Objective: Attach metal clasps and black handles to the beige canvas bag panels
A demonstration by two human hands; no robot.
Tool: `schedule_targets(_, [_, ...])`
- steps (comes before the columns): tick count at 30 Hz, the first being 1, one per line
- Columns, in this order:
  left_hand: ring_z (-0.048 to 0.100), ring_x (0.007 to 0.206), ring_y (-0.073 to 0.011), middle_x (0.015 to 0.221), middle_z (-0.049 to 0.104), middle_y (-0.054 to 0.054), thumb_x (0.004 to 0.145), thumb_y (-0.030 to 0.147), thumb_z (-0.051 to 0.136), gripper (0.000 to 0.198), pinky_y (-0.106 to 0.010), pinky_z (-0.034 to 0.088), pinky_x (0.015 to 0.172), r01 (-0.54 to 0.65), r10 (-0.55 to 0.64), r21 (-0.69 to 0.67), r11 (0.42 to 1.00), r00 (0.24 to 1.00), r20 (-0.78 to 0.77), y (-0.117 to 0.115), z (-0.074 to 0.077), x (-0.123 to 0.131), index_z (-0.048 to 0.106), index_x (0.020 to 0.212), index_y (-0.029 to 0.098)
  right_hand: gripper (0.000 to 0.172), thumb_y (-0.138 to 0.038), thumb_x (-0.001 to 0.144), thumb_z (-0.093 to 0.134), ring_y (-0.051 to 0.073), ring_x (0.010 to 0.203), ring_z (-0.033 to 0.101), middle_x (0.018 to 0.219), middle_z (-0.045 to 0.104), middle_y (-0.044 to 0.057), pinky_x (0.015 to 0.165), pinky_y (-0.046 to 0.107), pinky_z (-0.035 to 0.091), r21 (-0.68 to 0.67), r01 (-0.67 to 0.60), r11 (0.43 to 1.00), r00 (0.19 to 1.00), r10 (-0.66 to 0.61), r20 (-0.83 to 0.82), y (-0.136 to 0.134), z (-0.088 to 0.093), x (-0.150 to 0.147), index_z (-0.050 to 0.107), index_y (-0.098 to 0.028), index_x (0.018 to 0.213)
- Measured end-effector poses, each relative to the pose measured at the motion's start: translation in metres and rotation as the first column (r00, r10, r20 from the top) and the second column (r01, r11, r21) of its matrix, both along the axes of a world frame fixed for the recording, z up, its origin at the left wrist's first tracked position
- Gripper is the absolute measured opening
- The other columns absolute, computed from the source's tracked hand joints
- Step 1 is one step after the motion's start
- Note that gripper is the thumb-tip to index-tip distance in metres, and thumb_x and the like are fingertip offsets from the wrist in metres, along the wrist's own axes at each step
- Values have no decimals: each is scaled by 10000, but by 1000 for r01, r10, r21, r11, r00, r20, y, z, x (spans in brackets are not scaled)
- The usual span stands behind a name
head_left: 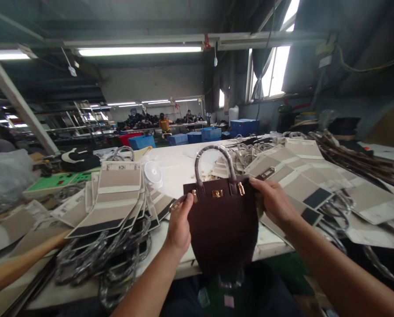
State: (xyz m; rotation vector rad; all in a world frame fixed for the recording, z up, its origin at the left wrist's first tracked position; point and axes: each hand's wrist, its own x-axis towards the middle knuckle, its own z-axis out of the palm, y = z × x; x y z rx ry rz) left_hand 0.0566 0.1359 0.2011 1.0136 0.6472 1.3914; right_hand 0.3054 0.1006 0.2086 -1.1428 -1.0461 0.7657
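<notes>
Dark-brown bag (221,229) held up: your left hand (179,226) and right hand (276,200) pinch its upper sides; next move likely needs level support

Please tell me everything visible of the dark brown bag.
The dark brown, leather-like bag is held roughly upright at the white table, its upper sides in the left grip and right grip. One arched, apparently plastic-wrapped handle rises on top; gold-coloured fittings sit below it. The bottom looks shadowed.
</notes>
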Motion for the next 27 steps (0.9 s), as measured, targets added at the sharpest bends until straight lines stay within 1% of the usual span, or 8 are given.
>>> schedule_targets(4, [713,1140,-295,1157,783,-105,884,516,757,429,-407,517,1037,88,-91,-187,978,996,-7,-29,-56,-2,755,1132,166,492,-651,845,680,171,423,522,444,542,6,383,273,361,-233,-69,970,998,67,-15,-27,-52,-1,654,-199,652])
schedule_targets(9, [700,1123,-284,1112,788,-79,814,482,816,377,-389,490,1023,-36,-18,-255,966,979,-205,-14,-126,-1,747,1029,180,488,-592,862,658,129,385,483,461,556,4,382,243,342,-497,-42,867,996,78,53,-30,-113,-5,604,-191,589])
schedule_targets(12, [697,1128,-290,1098,787,-89,793,472,820,403,-416,481,1038,-22,-47,-324,946,978,-203,-3,-152,1,731,1050,175,473,-596,853,656,129,380,482,474,573,5,386,244,353,-604,10,797,990,77,118,-19,-141,-2,623,-192,610])
schedule_targets(15, [706,1101,-296,1048,789,-95,764,476,831,436,-434,488,1026,-23,-55,-380,925,979,-194,1,-167,5,715,1053,171,508,-636,869,632,148,435,523,542,629,34,424,260,371,-626,79,775,958,115,263,-11,-158,5,665,-190,626])
schedule_targets(19, [714,1053,-301,1000,786,-100,742,496,833,443,-435,498,994,-41,-50,-423,905,978,-201,2,-179,8,698,1005,166,536,-614,904,608,158,538,545,593,651,48,503,275,327,-555,217,803,797,182,575,-15,-155,7,653,-207,559])
schedule_targets(21, [707,1058,-292,1037,780,-102,778,502,801,420,-415,495,984,-45,-44,-398,916,976,-213,4,-183,9,689,1011,171,559,-619,895,629,154,541,519,545,605,34,519,281,307,-537,186,823,762,224,607,-23,-144,2,603,-209,516])
schedule_targets(24, [694,1036,-275,1030,772,-90,820,525,757,389,-375,488,945,-100,-9,-291,952,936,-351,8,-182,10,687,1003,189,562,-677,886,631,146,488,496,512,567,6,491,272,328,-578,-128,806,907,331,260,-29,-119,-15,607,-207,579])
schedule_targets(27, [679,856,-261,852,743,-65,840,528,731,325,-347,473,814,-100,-27,-154,983,749,-662,17,-170,7,682,888,210,513,-676,863,672,146,436,478,512,550,-16,442,272,376,-405,-377,833,925,314,-214,-9,-98,-37,598,-217,647])
